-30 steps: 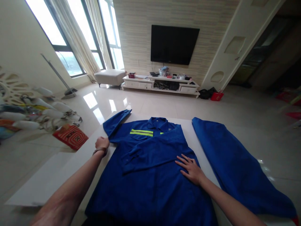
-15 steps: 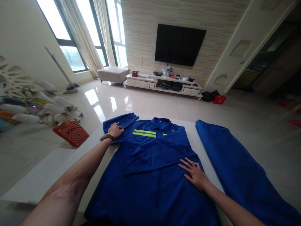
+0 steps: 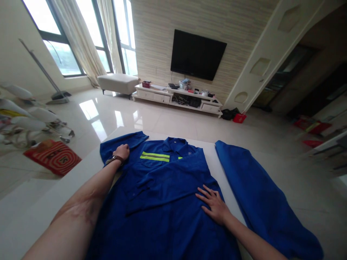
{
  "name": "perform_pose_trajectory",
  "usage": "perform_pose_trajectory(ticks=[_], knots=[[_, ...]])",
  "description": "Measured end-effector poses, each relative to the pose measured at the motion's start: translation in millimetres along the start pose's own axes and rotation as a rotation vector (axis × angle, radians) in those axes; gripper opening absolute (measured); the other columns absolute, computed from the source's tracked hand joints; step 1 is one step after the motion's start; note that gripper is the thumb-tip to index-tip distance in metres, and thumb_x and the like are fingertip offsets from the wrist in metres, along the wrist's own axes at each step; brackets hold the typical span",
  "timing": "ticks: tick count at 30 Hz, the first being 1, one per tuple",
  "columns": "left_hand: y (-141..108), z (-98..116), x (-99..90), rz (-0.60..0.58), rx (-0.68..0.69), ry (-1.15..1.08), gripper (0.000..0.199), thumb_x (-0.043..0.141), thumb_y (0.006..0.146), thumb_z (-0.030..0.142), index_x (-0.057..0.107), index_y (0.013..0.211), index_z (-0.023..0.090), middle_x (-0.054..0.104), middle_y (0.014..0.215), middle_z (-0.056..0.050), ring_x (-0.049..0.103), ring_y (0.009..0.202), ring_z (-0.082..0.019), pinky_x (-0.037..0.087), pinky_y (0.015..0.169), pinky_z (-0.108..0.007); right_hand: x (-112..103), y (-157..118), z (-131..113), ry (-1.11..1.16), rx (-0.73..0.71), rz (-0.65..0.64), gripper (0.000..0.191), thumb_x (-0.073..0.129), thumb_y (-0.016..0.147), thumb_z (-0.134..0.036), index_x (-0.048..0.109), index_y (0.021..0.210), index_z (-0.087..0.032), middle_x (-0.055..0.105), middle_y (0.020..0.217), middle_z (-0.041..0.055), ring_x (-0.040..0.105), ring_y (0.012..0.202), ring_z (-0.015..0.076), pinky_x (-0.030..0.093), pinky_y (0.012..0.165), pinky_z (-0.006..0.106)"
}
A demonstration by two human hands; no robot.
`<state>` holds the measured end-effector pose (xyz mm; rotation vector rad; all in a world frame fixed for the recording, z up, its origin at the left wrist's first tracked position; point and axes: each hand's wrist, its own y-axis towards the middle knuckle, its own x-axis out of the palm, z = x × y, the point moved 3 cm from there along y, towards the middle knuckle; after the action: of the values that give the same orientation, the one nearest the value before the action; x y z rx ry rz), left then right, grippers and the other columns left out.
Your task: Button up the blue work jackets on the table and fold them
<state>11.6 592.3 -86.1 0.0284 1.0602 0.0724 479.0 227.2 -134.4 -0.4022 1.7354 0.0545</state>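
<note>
A blue work jacket (image 3: 173, 191) with a yellow-green reflective stripe lies spread in front of me, its collar pointing away. One of its sleeves is folded across the chest; the other lies out to the left. My left hand (image 3: 122, 152), with a watch on the wrist, is closed on that left sleeve near the shoulder, its fingertips hidden from view. Flat on the jacket's right side, near the folded edge, rests my right hand (image 3: 214, 205) with its fingers spread.
Another folded blue garment (image 3: 260, 191) lies to the right on the white table (image 3: 217, 159). A red patterned bag (image 3: 52, 157) stands on the floor at left. Farther off are a white TV cabinet (image 3: 154, 95), a bench (image 3: 119, 83) and a red bag (image 3: 239, 118).
My left hand has gone from loosely extended fingers to a closed grip on the sleeve. My right hand stays flat on the jacket. The view has turned slightly right.
</note>
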Motion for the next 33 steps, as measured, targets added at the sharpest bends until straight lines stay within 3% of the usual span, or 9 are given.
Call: perform_pose_trajectory(ticks=[4,8,11,13,16,21,24,26,33], knots=[[-14,62,-23.5,0.153,0.104,-0.237,0.026,0.034,0.098,0.022,0.058,0.102,0.014,0.063,0.099,-0.011,0.059,0.092,-0.021,0.049,0.086,-0.034,-2,0,-2,0.014,0.0,0.0,0.058,0.038,0.101,-0.06,0.025,0.157,-0.049,0.024,0.167,-0.0037,0.017,0.155,0.0329,0.025,0.114,0.064],[-95,148,-49.1,0.189,0.475,-0.667,0.024,0.042,0.101,0.033,0.06,0.11,0.018,0.065,0.103,-0.005,0.06,0.094,-0.016,0.05,0.087,-0.029,-5,0,-5,0.029,-0.005,0.007,0.058,0.039,0.101,-0.058,0.028,0.156,-0.048,0.026,0.167,-0.0025,0.018,0.154,0.0329,0.024,0.114,0.062],[-176,189,-46.2,-0.083,0.744,-0.668,0.025,0.043,0.102,0.033,0.062,0.114,0.022,0.067,0.114,-0.005,0.061,0.106,-0.017,0.048,0.098,-0.033,-7,-1,-6,0.029,-0.017,0.028,0.057,0.039,0.101,-0.056,0.03,0.157,-0.045,0.028,0.166,-0.0002,0.019,0.154,0.0327,0.024,0.115,0.061],[-214,195,-31.8,-0.302,0.858,-0.547,0.021,0.048,0.099,0.033,0.065,0.109,0.022,0.068,0.118,-0.005,0.06,0.113,-0.019,0.046,0.104,-0.034,-7,-1,-7,0.019,-0.021,0.036,0.055,0.041,0.101,-0.054,0.038,0.154,-0.041,0.034,0.164,0.0027,0.021,0.153,0.033,0.024,0.114,0.061],[-231,177,-3.5,-0.484,0.871,-0.341,0.022,0.056,0.093,0.03,0.067,0.111,0.023,0.068,0.12,-0.006,0.062,0.114,-0.021,0.047,0.104,-0.036,-6,-1,-7,-0.003,-0.018,0.034,0.05,0.045,0.099,-0.049,0.053,0.145,-0.034,0.046,0.156,0.0069,0.026,0.15,0.0337,0.025,0.114,0.058],[-198,102,29.4,-0.285,0.528,-0.013,0.048,0.055,0.091,0.032,0.058,0.138,0.023,0.054,0.147,-0.012,0.049,0.135,-0.031,0.036,0.116,-0.054,-4,-1,-7,-0.007,-0.025,0.036,0.049,0.047,0.098,-0.047,0.054,0.144,-0.032,0.049,0.153,0.0072,0.03,0.147,0.0333,0.025,0.114,0.058],[-183,50,46.4,-0.303,0.375,0.192,0.057,0.045,0.098,0.045,0.043,0.153,0.031,0.031,0.165,-0.009,0.022,0.152,-0.039,0.014,0.116,-0.075,-5,-1,-6,-0.011,-0.025,0.042,0.047,0.046,0.098,-0.048,0.056,0.141,-0.032,0.048,0.154,0.0064,0.028,0.148,0.0332,0.025,0.114,0.059],[-177,26,55.8,-0.299,0.378,0.243,0.058,0.037,0.101,0.05,0.036,0.156,0.036,0.024,0.168,-0.005,0.015,0.155,-0.039,0.009,0.114,-0.079,-6,0,-6,-0.015,-0.03,0.043,0.045,0.044,0.099,-0.05,0.058,0.138,-0.031,0.048,0.154,0.0066,0.026,0.149,0.0331,0.025,0.113,0.059],[-140,23,76.2,-0.259,0.395,0.272,0.058,0.033,0.1,0.056,0.032,0.157,0.043,0.02,0.169,0.0,0.014,0.155,-0.036,0.011,0.113,-0.079,-12,19,9,-0.044,-0.012,0.027,0.05,0.038,0.1,-0.054,0.057,0.139,-0.028,0.046,0.155,0.0102,0.023,0.15,0.0341,0.026,0.112,0.06]])
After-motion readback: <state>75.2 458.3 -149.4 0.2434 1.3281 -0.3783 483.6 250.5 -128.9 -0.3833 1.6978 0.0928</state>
